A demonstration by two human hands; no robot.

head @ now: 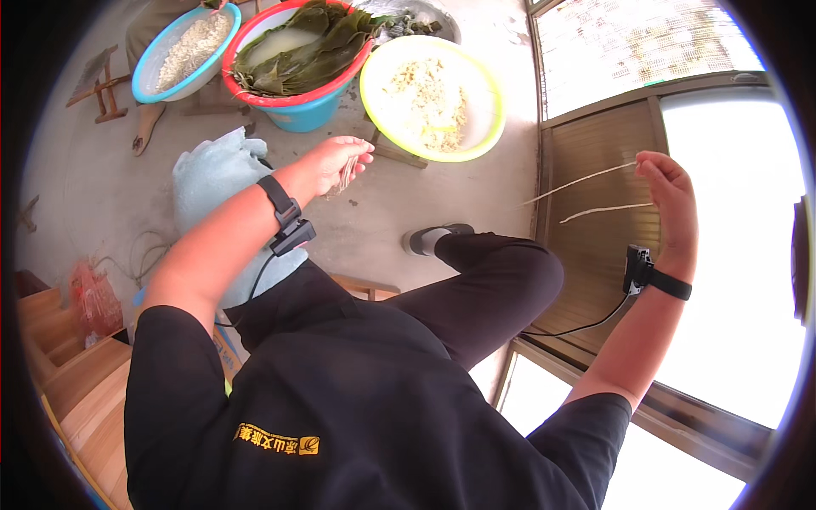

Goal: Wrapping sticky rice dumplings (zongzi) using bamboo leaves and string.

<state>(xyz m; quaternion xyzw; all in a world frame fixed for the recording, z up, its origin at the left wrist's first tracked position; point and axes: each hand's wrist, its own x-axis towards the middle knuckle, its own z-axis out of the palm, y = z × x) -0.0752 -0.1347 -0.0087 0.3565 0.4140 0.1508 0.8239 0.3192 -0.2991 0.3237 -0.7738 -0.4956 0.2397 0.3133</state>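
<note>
My left hand (343,164) is raised above the floor, its fingers closed on a small bundle of thin pale strings (348,172). Far to the right, my right hand (667,191) grips a pale string (590,180); two lengths of string trail leftward from it. Just beyond my left hand stands a yellow-rimmed basin (475,137) with a grain mixture (430,95) in it. A red-rimmed basin (312,97) holds broad green leaves (299,67) and cloudy liquid. My left leg is partly covered by a light blue sheet (210,185).
Another person's foot (148,129) is beside a blue-rimmed basin (167,95) of rice-like grain (197,48). A metal basin (449,22) is behind. A framed door panel (593,159) stands close on the right. Wooden drawers (83,376) and a red plastic bag (95,299) are at left.
</note>
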